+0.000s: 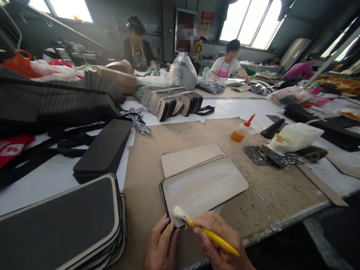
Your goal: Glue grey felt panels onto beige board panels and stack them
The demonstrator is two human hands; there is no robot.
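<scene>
My right hand point(218, 242) grips a yellow-handled brush point(208, 234) whose glue-laden bristles touch the near corner of a tan rounded board point(205, 185). White glue streaks cover that board. My left hand point(161, 245) rests flat on the brown paper beside the board's near left corner, fingertips at its edge. A second tan board point(188, 157) lies just behind, partly under the first.
A stack of black panels with pale edges point(62, 225) sits at near left, with more black panels point(105, 148) behind. An orange glue bottle point(241, 131) and a white bag point(295, 137) stand at right. Other people work at the far tables. The table edge point(281, 225) runs near right.
</scene>
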